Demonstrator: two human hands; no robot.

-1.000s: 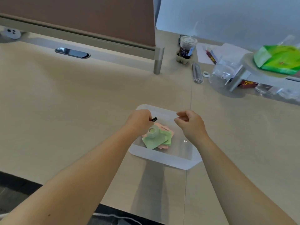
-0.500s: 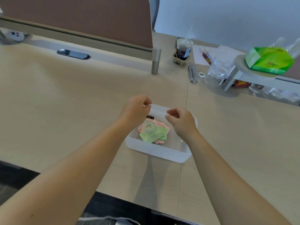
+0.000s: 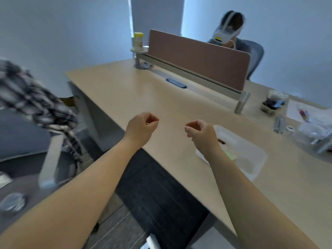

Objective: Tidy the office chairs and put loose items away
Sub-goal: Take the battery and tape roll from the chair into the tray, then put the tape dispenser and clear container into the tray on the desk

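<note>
A translucent plastic bin (image 3: pixel 251 155) sits on the beige desk (image 3: pixel 143 97) at the right, with coloured paper notes and a small dark item inside, partly hidden by my right arm. My right hand (image 3: pixel 202 133) hovers at the bin's left edge, fingers curled, nothing visible in it. My left hand (image 3: pixel 142 127) is loosely fisted above the desk's front edge, well left of the bin, also holding nothing. A grey office chair (image 3: pixel 27 137) with a checked cloth (image 3: pixel 41 105) draped over it stands at the left, blurred.
A brown divider panel (image 3: pixel 197 58) runs along the desk's back; a person sits behind it in another chair (image 3: pixel 255 56). A yellow-lidded canister (image 3: pixel 138 41) stands on a small shelf. Cups, a clear jar and papers (image 3: pixel 301 112) crowd the far right. Dark carpet lies below.
The view has swung left and up, bringing the chair and the person into sight. Both hands have lifted out of the bin and moved left; the small dark item left my left hand.
</note>
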